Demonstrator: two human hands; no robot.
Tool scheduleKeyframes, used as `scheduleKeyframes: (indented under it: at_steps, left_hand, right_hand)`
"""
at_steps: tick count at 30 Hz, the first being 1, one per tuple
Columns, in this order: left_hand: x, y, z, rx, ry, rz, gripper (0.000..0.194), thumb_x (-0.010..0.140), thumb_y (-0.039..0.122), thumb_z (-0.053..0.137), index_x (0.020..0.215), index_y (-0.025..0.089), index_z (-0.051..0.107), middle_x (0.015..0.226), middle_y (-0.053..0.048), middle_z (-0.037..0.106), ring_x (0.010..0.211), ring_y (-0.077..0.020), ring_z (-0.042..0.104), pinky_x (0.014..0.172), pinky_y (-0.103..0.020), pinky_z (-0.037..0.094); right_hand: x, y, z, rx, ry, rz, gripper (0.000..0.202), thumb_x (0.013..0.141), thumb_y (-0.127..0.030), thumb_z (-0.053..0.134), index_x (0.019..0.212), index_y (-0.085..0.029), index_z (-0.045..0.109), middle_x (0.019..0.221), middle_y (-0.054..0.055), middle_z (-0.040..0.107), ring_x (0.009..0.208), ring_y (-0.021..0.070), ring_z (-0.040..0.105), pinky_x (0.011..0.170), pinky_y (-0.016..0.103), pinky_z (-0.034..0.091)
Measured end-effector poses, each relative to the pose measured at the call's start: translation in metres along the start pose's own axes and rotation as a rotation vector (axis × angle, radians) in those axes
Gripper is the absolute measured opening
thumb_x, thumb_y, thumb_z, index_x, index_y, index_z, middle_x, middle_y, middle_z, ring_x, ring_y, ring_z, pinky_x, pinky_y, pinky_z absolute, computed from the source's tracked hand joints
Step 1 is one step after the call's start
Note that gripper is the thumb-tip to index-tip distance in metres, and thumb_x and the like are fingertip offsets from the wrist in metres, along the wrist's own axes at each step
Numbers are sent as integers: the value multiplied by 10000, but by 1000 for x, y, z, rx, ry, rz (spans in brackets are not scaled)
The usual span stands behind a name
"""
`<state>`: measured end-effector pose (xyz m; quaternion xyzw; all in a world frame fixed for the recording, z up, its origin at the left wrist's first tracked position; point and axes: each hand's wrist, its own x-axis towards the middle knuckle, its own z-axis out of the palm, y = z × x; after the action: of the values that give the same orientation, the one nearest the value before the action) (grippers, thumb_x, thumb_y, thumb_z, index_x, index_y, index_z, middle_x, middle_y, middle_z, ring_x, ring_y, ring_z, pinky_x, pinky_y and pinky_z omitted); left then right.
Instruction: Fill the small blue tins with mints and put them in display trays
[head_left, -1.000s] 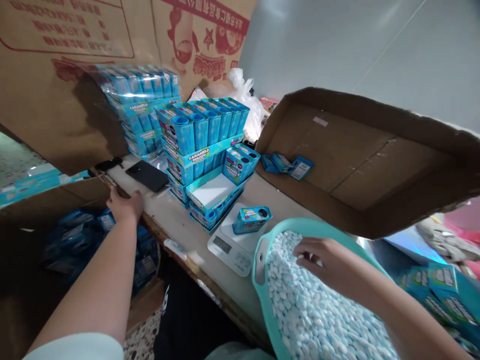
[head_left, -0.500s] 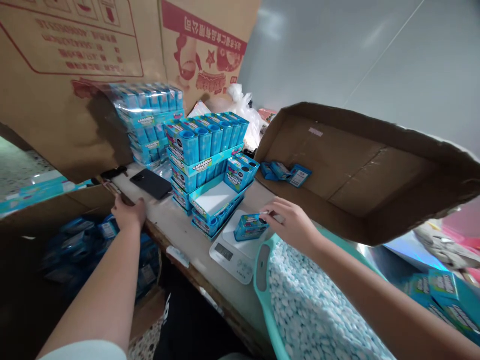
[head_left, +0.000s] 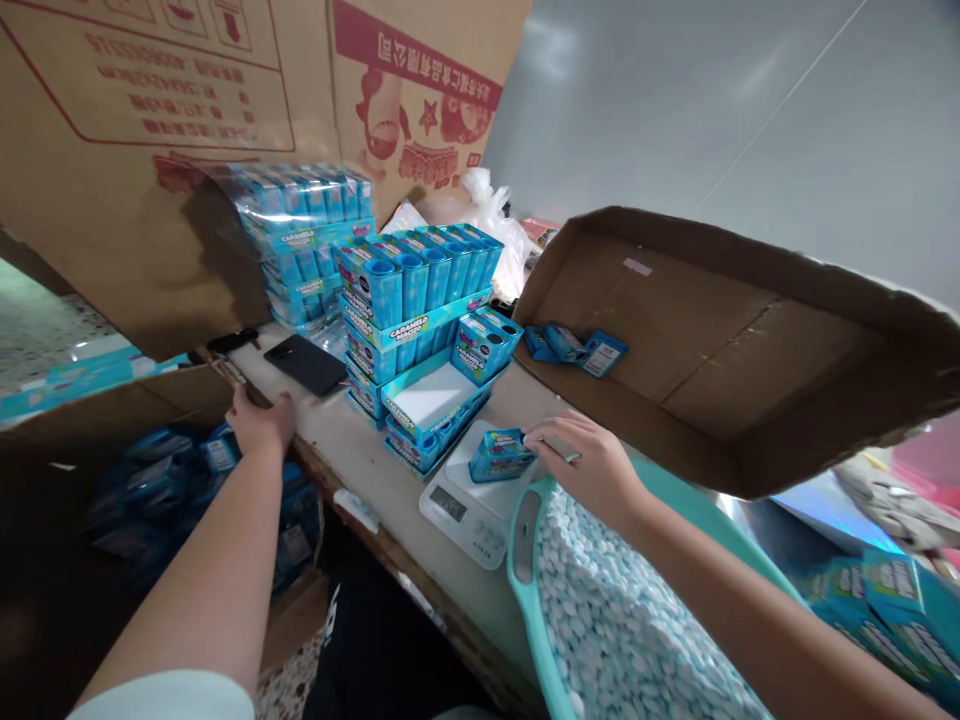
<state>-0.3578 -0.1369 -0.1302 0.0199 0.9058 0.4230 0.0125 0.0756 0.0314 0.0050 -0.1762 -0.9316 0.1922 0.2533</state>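
Observation:
My left hand [head_left: 261, 422] is curled over the table's edge, beside an open carton [head_left: 187, 395] of blue packs. A small blue candy box [head_left: 501, 455] lies on its side on a white kitchen scale [head_left: 463, 515]; the digits are too blurred to read. At the box's right end, my right hand [head_left: 585, 455] has its fingers pinched together, with a pale blue candy [head_left: 574, 457] showing between them. Beneath that hand is a turquoise basin [head_left: 536, 615] full of pale blue and white candies [head_left: 622, 600].
Stacked display trays [head_left: 409, 330] of blue boxes stand behind the scale; the front tray [head_left: 435, 395] is partly filled. A black phone [head_left: 306, 364] lies to their left. Wrapped trays [head_left: 304, 240] stand farther back. A tilted cardboard box [head_left: 697, 340] holds several blue packs.
My right hand has shifted slightly right and down, still near the end of the candy box. The left hand stays on the edge, and the view has tilted a little.

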Motion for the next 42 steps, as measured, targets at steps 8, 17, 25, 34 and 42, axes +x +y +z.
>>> scheduleKeyframes:
  at_steps: [8, 17, 25, 34, 42]
  left_hand:
    - [-1, 2, -2, -1, 7, -11, 866, 826, 466, 696, 1553, 179, 325, 1499, -208, 389, 1344, -339, 506, 1171, -451, 365]
    - [-2, 2, -2, -10, 5, 5, 870, 839, 457, 687, 1561, 157, 304, 1481, -220, 398, 1364, -334, 490, 1179, -449, 353]
    - [-8, 8, -6, 13, -8, 2, 881, 835, 460, 686, 1557, 135, 301, 1496, -223, 390, 1370, -329, 478, 1189, -479, 330]
    - [-3, 5, -3, 26, 3, 4, 875, 832, 466, 690, 1553, 148, 311, 1500, -231, 385, 1385, -342, 464, 1188, -484, 338]
    - [0, 1, 0, 14, 10, 20, 896, 828, 474, 690, 1552, 116, 301, 1494, -235, 390, 1381, -357, 465, 1180, -491, 349]
  right_hand:
    - [1, 0, -2, -140, -10, 4, 238, 993, -321, 558, 1014, -202, 764, 1111, 108, 654, 1009, 230, 636, 861, 361, 544]
    - [-49, -23, -44, -357, -475, 421, 355, 966, -511, 526, 1050, -227, 721, 1025, 100, 675, 911, 283, 656, 813, 421, 526]
    - [-94, -20, -37, 43, -668, 558, 253, 902, -383, 628, 1120, -266, 681, 1162, 59, 641, 957, 220, 637, 825, 325, 504]
    - [-89, -6, -43, 45, -664, 500, 164, 914, -239, 544, 776, -224, 632, 847, -1, 636, 752, 153, 585, 703, 286, 427]
    - [-85, -7, -46, -23, -544, 486, 277, 1002, -346, 420, 846, -219, 610, 912, 36, 662, 825, 195, 608, 747, 332, 453]
